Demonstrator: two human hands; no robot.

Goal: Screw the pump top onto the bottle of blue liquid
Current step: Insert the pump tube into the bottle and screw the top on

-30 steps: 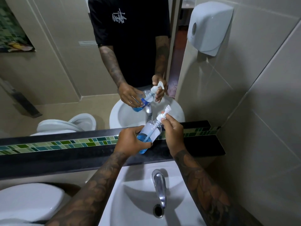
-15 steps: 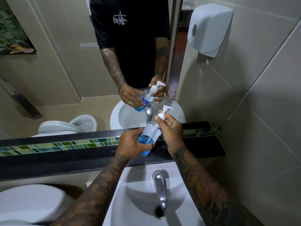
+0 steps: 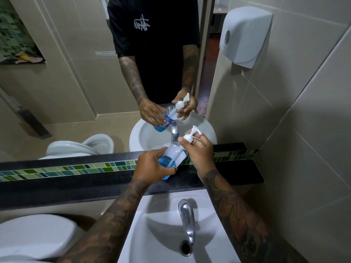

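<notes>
A clear plastic bottle with blue liquid in its lower part is held tilted above the black ledge, neck pointing up and right. My left hand wraps around its lower body. The white pump top sits on the neck, its dip tube running down inside into the liquid. My right hand pinches the pump's collar with thumb and fingers. The mirror ahead repeats both hands and the bottle.
A white sink with a chrome tap lies directly below my arms. A black ledge with a green tile strip runs under the mirror. A white wall dispenser hangs at upper right; a toilet lid is at lower left.
The pump nozzle has turned between frames while my right hand's fingers shifted on the collar. The bottle stays in my left hand at nearly the same spot.
</notes>
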